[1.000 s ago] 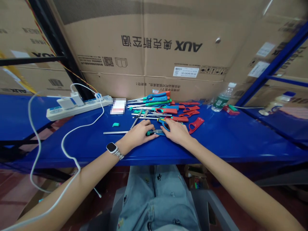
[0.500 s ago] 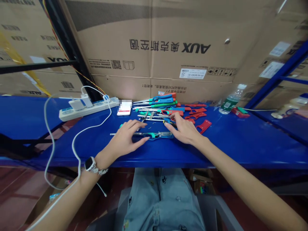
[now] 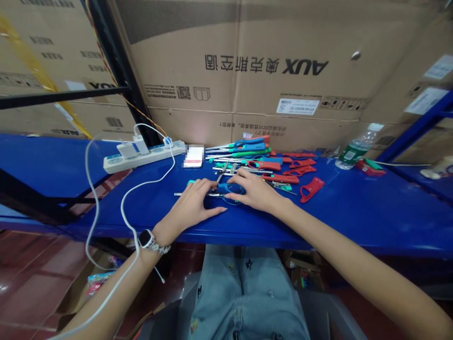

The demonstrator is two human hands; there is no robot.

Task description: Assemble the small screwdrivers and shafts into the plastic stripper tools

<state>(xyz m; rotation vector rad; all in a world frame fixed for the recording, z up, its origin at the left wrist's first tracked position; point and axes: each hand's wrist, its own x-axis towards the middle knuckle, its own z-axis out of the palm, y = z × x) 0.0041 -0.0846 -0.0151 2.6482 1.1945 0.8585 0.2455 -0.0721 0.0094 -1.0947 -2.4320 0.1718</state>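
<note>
- Blue handle (image 3: 229,188) lies with long axis left to right.
- Right hand (image 3: 257,190), nearer, pinches it.
- Left hand (image 3: 191,202), thumb spread wide, is beside; touching, I cannot tell.

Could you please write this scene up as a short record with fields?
Surface: blue table
Left hand: thumb spread wide from the fingers, over a metal rod; contact unclear
Right hand: thumb and fingers around a blue casing
Beyond the hands: a cluster of long-nosed lighters, blue, green and red
Right of the right hand: loose red casing
Far right: clear bottle with a green label, upright
Left side: white power strip with plugs in it
Backdrop: cardboard with upside-down print
</note>
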